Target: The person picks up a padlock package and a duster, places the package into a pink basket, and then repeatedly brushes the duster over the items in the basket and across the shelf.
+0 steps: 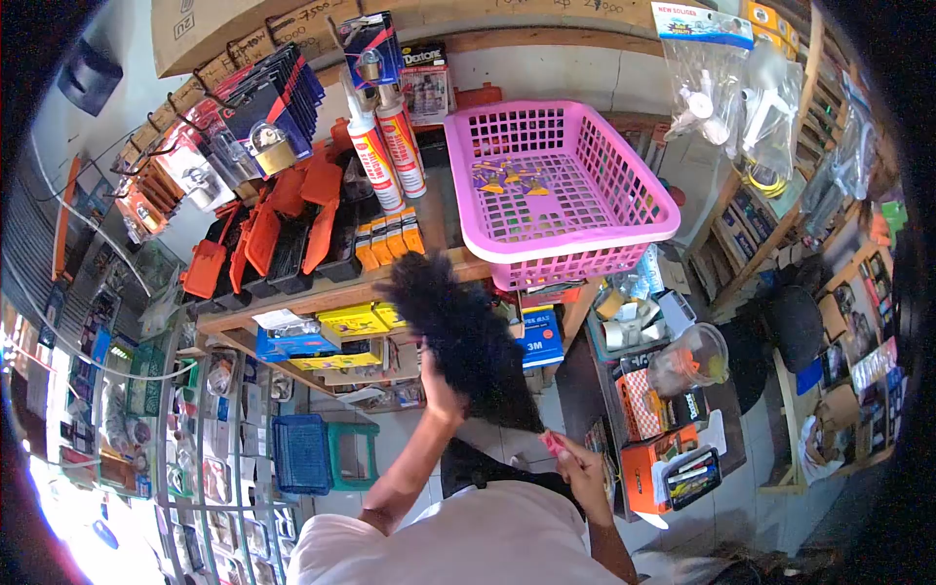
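Black feather duster (pixel 468 336) before the wooden shelf (pixel 292 300)
The right hand (pixel 582 466) grips its pink handle (pixel 553 445); the left hand (pixel 442 393) meets the feathers (pixel 483 366) (whether gripping, one cannot tell)

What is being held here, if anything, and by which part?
A black duster: the right hand grips its pink handle. The left hand is at the fluffy part, fingers largely hidden, so its grip cannot be told.

Head view — forward and down
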A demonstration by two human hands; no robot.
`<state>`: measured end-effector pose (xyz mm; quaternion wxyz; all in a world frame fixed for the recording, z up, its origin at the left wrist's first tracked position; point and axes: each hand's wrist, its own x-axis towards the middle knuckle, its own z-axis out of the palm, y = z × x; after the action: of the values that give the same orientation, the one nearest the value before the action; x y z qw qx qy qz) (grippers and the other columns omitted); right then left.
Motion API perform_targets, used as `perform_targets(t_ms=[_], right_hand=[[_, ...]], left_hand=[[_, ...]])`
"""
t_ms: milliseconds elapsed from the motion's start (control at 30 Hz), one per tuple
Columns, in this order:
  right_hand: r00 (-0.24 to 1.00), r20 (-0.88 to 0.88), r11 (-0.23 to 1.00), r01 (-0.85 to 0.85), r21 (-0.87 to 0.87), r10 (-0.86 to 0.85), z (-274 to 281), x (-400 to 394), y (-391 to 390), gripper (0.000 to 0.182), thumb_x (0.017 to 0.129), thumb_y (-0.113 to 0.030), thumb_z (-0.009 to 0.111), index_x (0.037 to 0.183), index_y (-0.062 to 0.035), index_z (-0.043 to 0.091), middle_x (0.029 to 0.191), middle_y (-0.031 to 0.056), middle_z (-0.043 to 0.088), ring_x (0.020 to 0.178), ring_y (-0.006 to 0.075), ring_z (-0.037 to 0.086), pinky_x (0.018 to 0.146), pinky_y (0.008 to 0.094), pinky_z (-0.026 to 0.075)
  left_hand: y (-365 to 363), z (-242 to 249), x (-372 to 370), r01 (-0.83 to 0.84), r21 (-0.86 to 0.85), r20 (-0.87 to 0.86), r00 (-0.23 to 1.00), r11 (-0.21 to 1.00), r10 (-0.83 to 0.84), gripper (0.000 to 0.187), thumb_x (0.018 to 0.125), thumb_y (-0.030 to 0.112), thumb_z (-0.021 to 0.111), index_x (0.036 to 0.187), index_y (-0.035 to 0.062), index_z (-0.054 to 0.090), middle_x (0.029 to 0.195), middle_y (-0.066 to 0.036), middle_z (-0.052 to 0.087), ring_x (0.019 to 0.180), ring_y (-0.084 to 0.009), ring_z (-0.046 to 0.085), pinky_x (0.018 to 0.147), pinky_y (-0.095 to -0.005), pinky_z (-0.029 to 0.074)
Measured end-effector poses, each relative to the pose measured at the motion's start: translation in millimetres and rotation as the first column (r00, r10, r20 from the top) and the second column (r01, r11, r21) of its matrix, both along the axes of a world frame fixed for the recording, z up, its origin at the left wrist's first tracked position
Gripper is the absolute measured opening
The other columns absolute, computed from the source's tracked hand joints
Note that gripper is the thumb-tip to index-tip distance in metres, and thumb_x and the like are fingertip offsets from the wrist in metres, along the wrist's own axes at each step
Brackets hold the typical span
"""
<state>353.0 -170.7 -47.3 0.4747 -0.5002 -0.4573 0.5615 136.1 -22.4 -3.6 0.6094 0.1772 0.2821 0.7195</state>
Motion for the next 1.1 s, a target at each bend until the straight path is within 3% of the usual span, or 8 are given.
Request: perform_targets(t_ms=[100, 133, 233, 400, 533, 800, 900, 1100], right_hand=[[1.000, 0.012, 0.997, -0.013, -0.082, 0.014, 13.0, -0.8, 4.6, 0.036, 0.097, -0.018, 0.055, 0.129, -0.0022, 0.059, 0.065, -0.0052, 0.045, 0.055, 0.0021, 0.037, 0.049, 0.0194, 0.028], [1.000, 0.012, 0.997, -0.007, -0.081, 0.008, 12.7, -0.2, 3.5, 0.036, 0.097, -0.018, 0.055, 0.129, -0.0022, 0.059, 0.065, -0.0052, 0.045, 0.055, 0.0021, 0.037, 0.049, 0.0194, 0.028], [0.999, -0.017, 0.998, -0.047, -0.030, 0.047, 5.2, 3.9, -3.9, 0.036, 0.096, -0.015, 0.054, 0.129, -0.0010, 0.058, 0.066, -0.0047, 0.047, 0.055, 0.0023, 0.038, 0.049, 0.0199, 0.029], [0.985, 0.021, 0.979, -0.168, -0.116, 0.171, -30.3, 23.3, -18.4, 0.034, 0.098, -0.018, 0.053, 0.128, -0.0026, 0.060, 0.090, -0.0039, 0.063, 0.070, 0.0041, 0.045, 0.064, 0.0205, 0.041], [0.988, -0.015, 0.970, -0.154, -0.190, 0.154, -6.3, 11.6, -2.8, 0.034, 0.097, -0.017, 0.054, 0.128, -0.0024, 0.059, 0.105, 0.0013, 0.067, 0.078, 0.0060, 0.053, 0.071, 0.0212, 0.045], [0.981, 0.194, 0.904, -0.082, 0.420, -0.001, 86.0, 43.6, 42.2, 0.046, 0.089, -0.026, 0.067, 0.125, 0.0017, 0.060, 0.114, 0.0135, 0.068, 0.103, 0.0151, 0.064, 0.091, 0.0288, 0.048], [0.945, 0.251, 0.852, 0.049, 0.521, -0.207, 136.3, 67.2, 61.9, 0.044, 0.087, -0.021, 0.066, 0.123, 0.0028, 0.061, 0.098, 0.0081, 0.071, 0.072, 0.0085, 0.059, 0.064, 0.0262, 0.047], [0.786, 0.405, 0.755, 0.118, 0.644, -0.468, 224.6, 78.7, 97.8, 0.040, 0.086, -0.008, 0.061, 0.125, -0.0005, 0.060, 0.099, 0.0133, 0.071, 0.079, 0.0168, 0.065, 0.072, 0.0292, 0.049]], left_hand=[[-0.7, 3.4, -10.8, 0.137, 0.102, 0.010, 0.990, 0.985, -0.139, 0.062, 0.097, 0.050, 0.039, 0.141, 0.0065, 0.042, 0.138, -0.011, 0.050, 0.125, -0.0302, 0.048, 0.110, -0.0447, 0.034], [12.6, 2.1, -19.3, 0.084, 0.417, -0.183, 0.983, 0.905, -0.007, 0.058, 0.098, 0.046, 0.038, 0.139, 0.0059, 0.044, 0.136, -0.012, 0.052, 0.124, -0.0297, 0.050, 0.109, -0.0444, 0.036], [37.4, 34.7, -57.5, 0.046, 0.289, 0.115, 0.990, 0.956, -0.083, 0.057, 0.101, 0.047, 0.032, 0.139, 0.0066, 0.045, 0.135, -0.011, 0.054, 0.117, -0.0308, 0.054, 0.102, -0.0452, 0.042], [24.0, 64.6, -61.1, -0.019, 0.292, 0.056, 0.998, 0.956, 0.002, 0.061, 0.099, 0.050, 0.027, 0.139, 0.0072, 0.044, 0.134, -0.012, 0.054, 0.114, -0.0289, 0.055, 0.096, -0.0436, 0.046], [-1.9, -2.8, -30.0, 0.072, 0.049, 0.005, 0.997, 0.996, -0.073, 0.059, 0.099, 0.049, 0.030, 0.139, 0.0091, 0.045, 0.136, -0.011, 0.053, 0.118, -0.0303, 0.053, 0.101, -0.0448, 0.042], [-20.0, 24.6, 0.0, 0.246, 0.051, 0.202, 0.947, 0.968, -0.251, 0.056, 0.098, 0.049, 0.036, 0.137, 0.0097, 0.045, 0.132, -0.011, 0.055, 0.118, -0.0286, 0.054, 0.101, -0.0449, 0.041], [-18.3, 14.6, -23.8, 0.373, 0.259, 0.124, 0.902, 0.891, -0.413, 0.054, 0.099, 0.047, 0.034, 0.134, 0.0086, 0.047, 0.134, -0.016, 0.053, 0.106, -0.0277, 0.057, 0.087, -0.0429, 0.048], [-29.0, 19.4, -38.1, 0.275, 0.104, 0.101, 0.953, 0.956, -0.285, 0.049, 0.100, 0.045, 0.034, 0.133, 0.0105, 0.047, 0.128, -0.012, 0.054, 0.097, -0.0229, 0.056, 0.081, -0.0392, 0.048]])
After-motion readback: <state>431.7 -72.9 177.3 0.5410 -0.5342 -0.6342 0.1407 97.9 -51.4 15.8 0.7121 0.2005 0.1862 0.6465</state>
